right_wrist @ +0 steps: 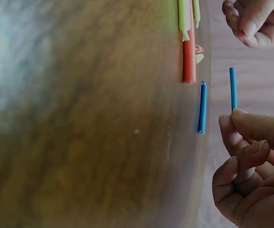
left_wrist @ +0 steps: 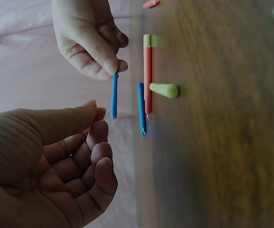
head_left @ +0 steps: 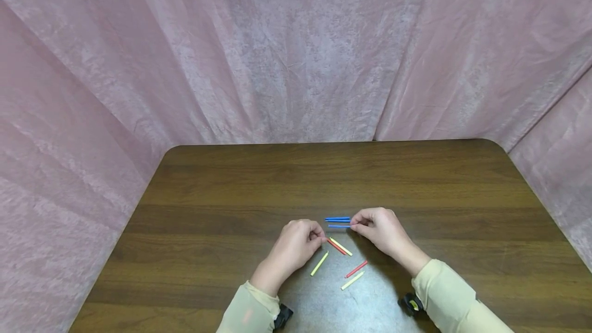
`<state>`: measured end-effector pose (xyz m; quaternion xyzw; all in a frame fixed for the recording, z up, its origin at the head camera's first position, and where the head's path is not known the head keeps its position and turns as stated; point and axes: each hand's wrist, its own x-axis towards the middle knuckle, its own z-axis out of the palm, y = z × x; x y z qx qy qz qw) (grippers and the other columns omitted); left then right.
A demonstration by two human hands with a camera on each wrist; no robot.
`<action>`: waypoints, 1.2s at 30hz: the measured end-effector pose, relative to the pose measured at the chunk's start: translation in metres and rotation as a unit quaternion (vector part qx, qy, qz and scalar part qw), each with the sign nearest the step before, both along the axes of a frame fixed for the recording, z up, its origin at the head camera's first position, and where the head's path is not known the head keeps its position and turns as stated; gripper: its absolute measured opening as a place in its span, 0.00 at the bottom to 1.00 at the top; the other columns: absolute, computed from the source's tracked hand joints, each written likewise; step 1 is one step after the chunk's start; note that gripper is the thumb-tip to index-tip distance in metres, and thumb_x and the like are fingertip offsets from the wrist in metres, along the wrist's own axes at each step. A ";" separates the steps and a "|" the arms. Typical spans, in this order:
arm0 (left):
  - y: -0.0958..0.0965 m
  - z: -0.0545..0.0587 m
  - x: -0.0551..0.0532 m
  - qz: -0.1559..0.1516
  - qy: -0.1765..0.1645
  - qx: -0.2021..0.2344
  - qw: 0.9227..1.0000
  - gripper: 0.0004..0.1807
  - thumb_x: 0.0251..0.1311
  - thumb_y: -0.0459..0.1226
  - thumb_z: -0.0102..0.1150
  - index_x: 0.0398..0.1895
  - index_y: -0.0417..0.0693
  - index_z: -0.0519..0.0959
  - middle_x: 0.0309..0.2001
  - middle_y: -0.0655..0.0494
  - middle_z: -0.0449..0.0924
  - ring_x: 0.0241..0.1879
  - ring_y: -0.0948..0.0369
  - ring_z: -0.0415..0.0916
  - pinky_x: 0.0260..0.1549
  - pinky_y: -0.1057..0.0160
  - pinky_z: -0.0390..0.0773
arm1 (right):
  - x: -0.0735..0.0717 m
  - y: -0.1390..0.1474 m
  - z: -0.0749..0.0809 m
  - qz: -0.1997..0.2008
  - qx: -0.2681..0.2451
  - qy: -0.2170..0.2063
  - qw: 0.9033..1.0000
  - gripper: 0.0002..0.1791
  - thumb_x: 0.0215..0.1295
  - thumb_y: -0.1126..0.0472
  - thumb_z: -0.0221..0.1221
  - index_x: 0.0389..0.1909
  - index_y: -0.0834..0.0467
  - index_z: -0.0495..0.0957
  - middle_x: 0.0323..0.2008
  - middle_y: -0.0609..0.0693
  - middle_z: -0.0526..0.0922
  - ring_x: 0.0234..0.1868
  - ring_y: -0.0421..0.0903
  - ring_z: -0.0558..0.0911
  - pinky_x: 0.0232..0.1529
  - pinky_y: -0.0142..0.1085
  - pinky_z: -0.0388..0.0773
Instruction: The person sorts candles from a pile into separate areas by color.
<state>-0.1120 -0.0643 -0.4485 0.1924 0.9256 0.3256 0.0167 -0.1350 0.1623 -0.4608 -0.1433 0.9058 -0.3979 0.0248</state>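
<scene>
My right hand (head_left: 379,230) pinches one end of a thin blue candle (head_left: 339,226) between thumb and forefinger. The candle points left, above the table in the right wrist view. Just beyond it two more blue candles (head_left: 337,219) lie side by side. My left hand (head_left: 298,243) has its thumb and forefinger tips together and its other fingers loosely curled, with nothing between them in the left wrist view. Near those fingertips a red candle (head_left: 337,247) lies alongside a pale yellow candle (head_left: 341,246). A yellow-green candle (head_left: 319,263) rests below the left fingers.
Closer to the front of the brown wooden table (head_left: 231,179) lie a second red candle (head_left: 356,269) and another pale yellow candle (head_left: 352,280), nearly parallel. A pink curtain (head_left: 296,66) hangs behind the table and along its sides. Each wrist wears a black device (head_left: 410,303).
</scene>
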 end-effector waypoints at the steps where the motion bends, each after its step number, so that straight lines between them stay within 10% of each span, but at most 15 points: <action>1: 0.000 0.000 0.001 -0.001 0.002 -0.002 1.000 0.06 0.54 0.33 0.68 0.23 0.51 0.82 0.20 0.68 0.72 0.22 0.72 0.66 0.25 0.71 0.68 | 0.000 0.000 0.000 -0.001 0.001 0.001 1.000 0.05 0.56 0.65 0.68 0.25 0.53 0.84 0.24 0.38 0.82 0.28 0.35 0.76 0.33 0.32 0.75; 36: -0.003 -0.005 0.034 0.013 0.027 -0.061 0.998 0.12 0.44 0.35 0.75 0.19 0.55 0.77 0.21 0.66 0.70 0.22 0.72 0.65 0.24 0.71 0.68 | -0.025 -0.007 0.000 -0.008 0.035 0.021 0.999 0.06 0.55 0.66 0.67 0.23 0.53 0.83 0.21 0.40 0.81 0.26 0.36 0.75 0.33 0.38 0.72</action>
